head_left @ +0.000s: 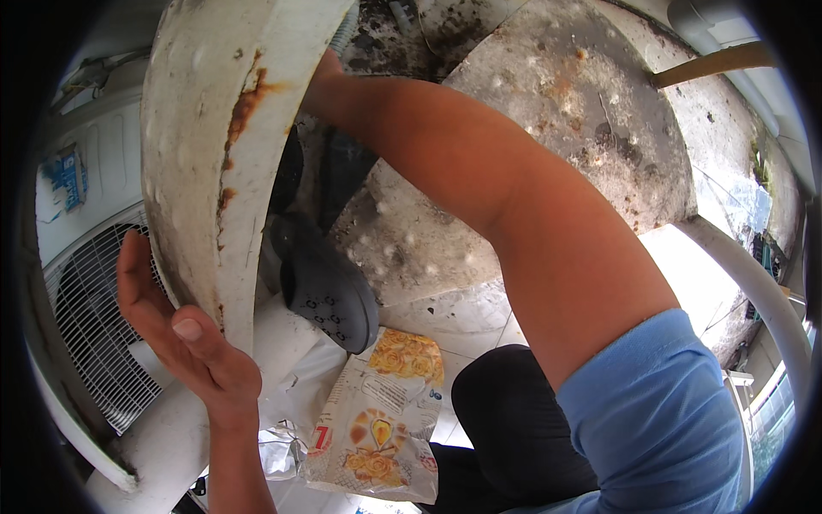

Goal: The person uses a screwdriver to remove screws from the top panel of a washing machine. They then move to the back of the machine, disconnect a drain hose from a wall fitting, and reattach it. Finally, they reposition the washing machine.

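My left hand (pixel 210 351) holds the lower edge of a dented, rust-streaked white panel (pixel 193 120), its fingers curled round the left side and its thumb raised at the front. My right arm stretches across the view, and my right hand (pixel 319 73) passes behind the panel's right edge, fingers hidden. Below that arm lies a dark grey rubber clog (pixel 325 295). A mottled, stained board (pixel 582 120) with pale bumps leans or lies behind my forearm; I cannot tell which.
An outdoor unit (pixel 94 325) with a wire fan guard stands at left, beside a thick white pipe (pixel 163 428). A printed food bag (pixel 377 428) lies below, beside my black-clad knee (pixel 505 411). A grey pipe (pixel 753 300) and wooden stick (pixel 711 68) are at right.
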Action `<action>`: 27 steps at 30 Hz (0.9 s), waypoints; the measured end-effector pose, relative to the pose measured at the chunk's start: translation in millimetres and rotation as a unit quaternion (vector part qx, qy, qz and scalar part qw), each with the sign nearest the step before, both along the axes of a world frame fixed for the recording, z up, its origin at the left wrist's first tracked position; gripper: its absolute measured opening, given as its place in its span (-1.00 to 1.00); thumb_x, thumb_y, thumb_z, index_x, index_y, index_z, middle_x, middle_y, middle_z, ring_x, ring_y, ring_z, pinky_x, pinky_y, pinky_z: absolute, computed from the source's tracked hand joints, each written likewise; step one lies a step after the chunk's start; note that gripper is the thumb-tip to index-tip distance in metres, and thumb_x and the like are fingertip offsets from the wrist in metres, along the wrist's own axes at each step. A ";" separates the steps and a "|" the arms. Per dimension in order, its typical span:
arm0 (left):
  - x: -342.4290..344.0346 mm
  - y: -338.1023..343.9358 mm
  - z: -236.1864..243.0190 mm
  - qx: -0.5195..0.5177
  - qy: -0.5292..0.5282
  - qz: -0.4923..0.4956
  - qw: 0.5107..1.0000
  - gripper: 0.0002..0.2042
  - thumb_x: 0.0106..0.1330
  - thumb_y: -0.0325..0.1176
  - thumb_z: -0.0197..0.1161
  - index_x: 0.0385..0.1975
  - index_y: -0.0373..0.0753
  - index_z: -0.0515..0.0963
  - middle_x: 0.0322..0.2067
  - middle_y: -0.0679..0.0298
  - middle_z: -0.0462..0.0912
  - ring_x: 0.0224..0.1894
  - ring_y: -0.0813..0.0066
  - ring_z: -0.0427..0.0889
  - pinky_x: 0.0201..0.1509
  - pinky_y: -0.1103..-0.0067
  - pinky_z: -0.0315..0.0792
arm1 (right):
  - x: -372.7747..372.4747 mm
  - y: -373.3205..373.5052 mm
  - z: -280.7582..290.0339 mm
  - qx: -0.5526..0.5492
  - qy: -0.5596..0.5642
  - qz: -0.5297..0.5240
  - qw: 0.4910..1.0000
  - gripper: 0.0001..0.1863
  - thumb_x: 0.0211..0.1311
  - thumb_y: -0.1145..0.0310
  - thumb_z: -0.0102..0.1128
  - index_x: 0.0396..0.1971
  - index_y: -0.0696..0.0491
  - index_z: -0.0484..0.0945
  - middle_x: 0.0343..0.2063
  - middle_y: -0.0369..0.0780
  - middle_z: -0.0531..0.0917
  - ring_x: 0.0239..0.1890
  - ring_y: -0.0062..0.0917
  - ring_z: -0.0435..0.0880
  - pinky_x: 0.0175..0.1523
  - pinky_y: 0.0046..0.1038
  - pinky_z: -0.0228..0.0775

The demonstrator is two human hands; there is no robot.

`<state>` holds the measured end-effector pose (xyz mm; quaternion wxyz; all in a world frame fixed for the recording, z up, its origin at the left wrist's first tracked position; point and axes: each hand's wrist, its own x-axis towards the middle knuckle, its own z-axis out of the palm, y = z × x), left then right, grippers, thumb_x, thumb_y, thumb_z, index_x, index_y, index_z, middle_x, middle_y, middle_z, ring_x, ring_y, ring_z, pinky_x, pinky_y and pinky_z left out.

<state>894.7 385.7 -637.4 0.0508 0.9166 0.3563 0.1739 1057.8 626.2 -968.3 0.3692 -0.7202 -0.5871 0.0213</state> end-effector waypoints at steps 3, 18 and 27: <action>2.8 1.2 -1.8 -0.005 -0.004 -0.002 1.000 -0.19 0.52 0.29 -0.26 0.41 -0.42 0.07 0.38 -0.09 0.21 0.48 0.12 0.16 0.54 0.29 -0.01 | 3.6 -3.6 -6.3 -0.054 0.012 -0.003 0.998 -0.64 0.31 0.26 0.18 0.05 0.04 0.69 0.00 -0.18 0.72 0.02 -0.21 0.68 -0.01 -0.12 0.32; -3.8 -1.5 1.5 0.006 0.013 0.021 1.000 -0.15 0.50 0.31 -0.30 0.39 -0.47 0.05 0.35 -0.12 0.21 0.45 0.09 0.20 0.51 0.27 0.05 | -55.4 24.0 34.6 -0.181 0.176 -0.033 0.967 -0.65 0.38 0.25 0.06 0.01 0.02 0.71 0.09 -0.15 0.67 0.17 -0.24 0.60 0.14 -0.22 0.39; -14.4 3.5 5.0 -0.014 0.021 0.014 1.000 -0.11 0.48 0.31 -0.24 0.38 -0.53 -0.02 0.33 -0.19 0.11 0.43 -0.03 0.18 0.47 0.19 0.10 | -70.1 5.5 37.3 -0.181 0.207 0.026 0.961 -0.65 0.41 0.23 -0.01 -0.02 -0.01 0.72 0.05 -0.10 0.69 0.10 -0.18 0.67 0.13 -0.27 0.49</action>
